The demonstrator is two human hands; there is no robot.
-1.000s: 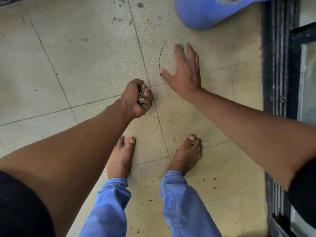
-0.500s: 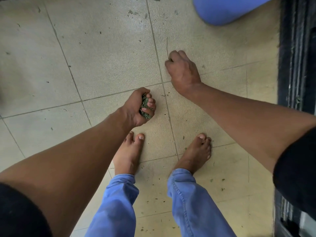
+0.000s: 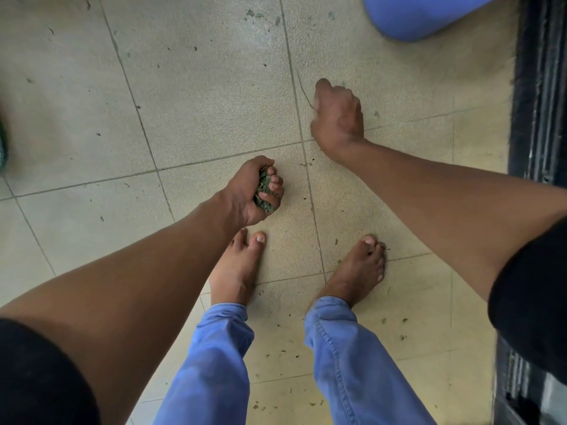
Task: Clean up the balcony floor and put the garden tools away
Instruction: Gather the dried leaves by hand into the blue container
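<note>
The person bends over the pale speckled tiled balcony floor [image 3: 199, 87], barefoot, in blue trousers. The left hand [image 3: 253, 191] is clenched round a wad of small green leaf clippings [image 3: 264, 191], held just above the tiles in front of the left foot. The right hand [image 3: 336, 115] is down at the floor with fingers curled, and looks to be pinching the near end of a thin dark curved twig [image 3: 302, 87] that lies along a grout line; whether the twig is truly caught I cannot tell, the fingertips being hidden under the knuckles.

The risk, to my eye, is that the fistful is already full: clippings poke out between the fingers, and any loosening could scatter them back over the tiles. The twig is thin and lies flat, so it could slip the pinch.

More green flecks [image 3: 395, 328] are strewn by the right foot. A blue rounded plastic container [image 3: 429, 16] stands just beyond the right hand, and a dark metal sliding-door track [image 3: 540, 102] runs close along the right, hemming the reach
</note>
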